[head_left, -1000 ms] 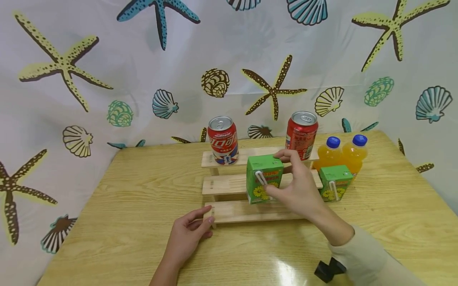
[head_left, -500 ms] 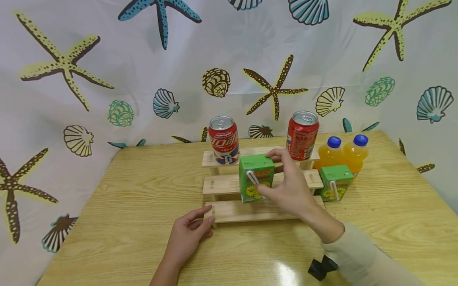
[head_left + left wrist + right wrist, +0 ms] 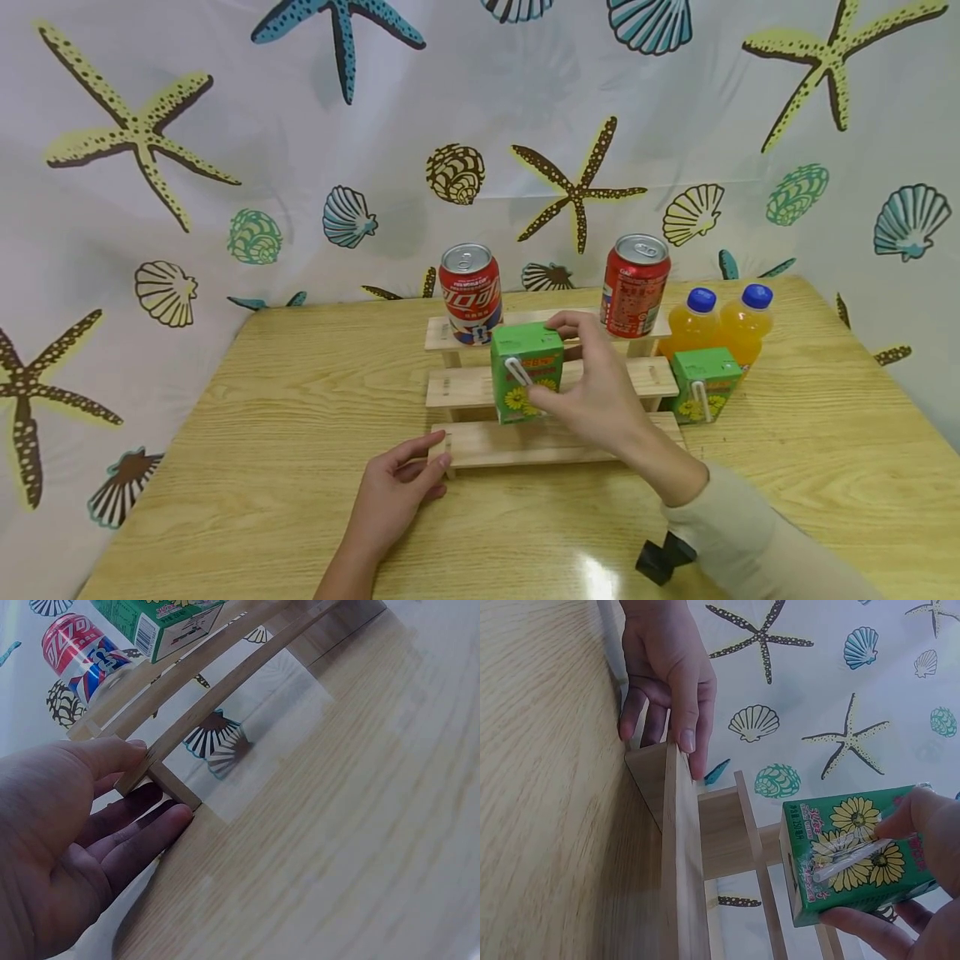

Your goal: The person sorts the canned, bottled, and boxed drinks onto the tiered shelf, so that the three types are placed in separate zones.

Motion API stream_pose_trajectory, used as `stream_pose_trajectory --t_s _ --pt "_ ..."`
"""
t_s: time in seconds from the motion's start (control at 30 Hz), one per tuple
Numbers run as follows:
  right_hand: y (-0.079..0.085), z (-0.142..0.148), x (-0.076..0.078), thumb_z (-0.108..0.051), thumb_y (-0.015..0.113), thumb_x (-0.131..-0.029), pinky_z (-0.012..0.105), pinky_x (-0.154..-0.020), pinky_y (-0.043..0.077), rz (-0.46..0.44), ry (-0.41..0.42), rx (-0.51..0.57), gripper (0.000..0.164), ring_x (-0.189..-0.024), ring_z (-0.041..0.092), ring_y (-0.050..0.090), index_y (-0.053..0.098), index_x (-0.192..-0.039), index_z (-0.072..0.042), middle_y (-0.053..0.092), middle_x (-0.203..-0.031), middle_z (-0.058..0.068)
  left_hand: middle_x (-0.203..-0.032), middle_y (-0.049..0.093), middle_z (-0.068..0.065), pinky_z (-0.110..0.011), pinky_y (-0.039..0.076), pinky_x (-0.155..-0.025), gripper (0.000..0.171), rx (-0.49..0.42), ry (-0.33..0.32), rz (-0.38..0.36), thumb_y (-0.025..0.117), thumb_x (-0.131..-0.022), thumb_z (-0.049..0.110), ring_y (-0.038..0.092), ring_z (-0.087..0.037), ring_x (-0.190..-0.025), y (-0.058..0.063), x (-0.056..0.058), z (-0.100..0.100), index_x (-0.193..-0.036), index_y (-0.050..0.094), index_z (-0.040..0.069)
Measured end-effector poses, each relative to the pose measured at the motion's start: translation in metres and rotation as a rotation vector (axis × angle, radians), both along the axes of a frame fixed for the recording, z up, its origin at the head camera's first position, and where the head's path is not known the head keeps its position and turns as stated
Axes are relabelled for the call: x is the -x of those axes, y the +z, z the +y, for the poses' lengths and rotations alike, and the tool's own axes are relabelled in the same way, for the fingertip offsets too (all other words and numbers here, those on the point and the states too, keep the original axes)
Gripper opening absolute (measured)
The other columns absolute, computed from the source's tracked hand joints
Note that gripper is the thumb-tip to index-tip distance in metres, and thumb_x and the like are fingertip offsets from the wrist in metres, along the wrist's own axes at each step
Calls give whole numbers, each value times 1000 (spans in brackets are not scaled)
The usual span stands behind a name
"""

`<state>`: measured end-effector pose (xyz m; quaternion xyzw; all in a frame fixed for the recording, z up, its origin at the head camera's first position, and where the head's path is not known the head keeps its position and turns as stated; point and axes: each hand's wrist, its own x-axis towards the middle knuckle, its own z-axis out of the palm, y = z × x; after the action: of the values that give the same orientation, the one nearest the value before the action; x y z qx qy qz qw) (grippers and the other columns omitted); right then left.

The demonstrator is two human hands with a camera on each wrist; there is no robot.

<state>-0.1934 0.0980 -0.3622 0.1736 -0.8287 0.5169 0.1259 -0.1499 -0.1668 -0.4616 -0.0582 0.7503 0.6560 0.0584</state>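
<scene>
My right hand grips a green drink carton with yellow flowers and a white straw on its front. The carton is upright, in front of the middle board of a three-tier wooden rack; whether its base touches a board I cannot tell. In the right wrist view, thumb and fingers clasp the carton from both sides. My left hand holds the left end of the lowest board. The left wrist view has that hand with fingers above and below the board's end.
Two red cola cans, one at the left and one at the right, stand on the top tier. Right of the rack are a second green carton and two orange drink bottles with blue caps. A patterned cloth hangs behind the table.
My right hand has carried the carton leftward along the rack, toward the left can. The left hand has stayed at the lowest board's end.
</scene>
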Motion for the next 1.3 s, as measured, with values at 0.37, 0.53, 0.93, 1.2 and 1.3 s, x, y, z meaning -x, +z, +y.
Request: stream_pose_trajectory --t_s 0.37,0.53,0.93,1.2,1.3 --pt "2 -12 4 -7 84 -72 38 -92 52 29 -7 -23 69 -112 25 55 47 -131 -13 59 -123 8 -128 65 -12 -30 65 -76 39 -6 10 9 76 -90 15 70 -18 -98 0 0 1 -128 68 11" --pt "1 -18 5 -6 84 -72 38 -91 51 34 -11 -17 69 -112 25 55 47 -130 -14 58 -122 7 -130 65 -11 -31 65 -76 38 -7 14 10 76 -90 14 70 -19 -98 0 0 0 -127 69 11" --pt "-1 -27 7 -6 83 -73 46 -87 54 50 -10 -6 68 -113 25 55 47 -131 -14 58 -122 7 -132 64 -9 -31 65 -76 37 -10 6 26 76 -90 14 70 -21 -99 -1 0 -2 -127 69 11" --pt "-2 -34 10 -6 83 -73 49 -88 56 80 0 3 68 -112 27 56 47 -130 -12 58 -121 8 -132 63 -8 -30 65 -76 38 -6 11 26 76 -90 16 70 -20 -100 -1 -1 -3 -126 69 11" --pt "-3 -37 11 -5 83 -73 48 -88 56 82 2 10 68 -112 27 56 48 -130 -12 58 -121 8 -134 63 -8 -30 65 -75 38 -4 7 27 77 -90 17 70 -20 -100 -1 -1 -4 -127 69 11"
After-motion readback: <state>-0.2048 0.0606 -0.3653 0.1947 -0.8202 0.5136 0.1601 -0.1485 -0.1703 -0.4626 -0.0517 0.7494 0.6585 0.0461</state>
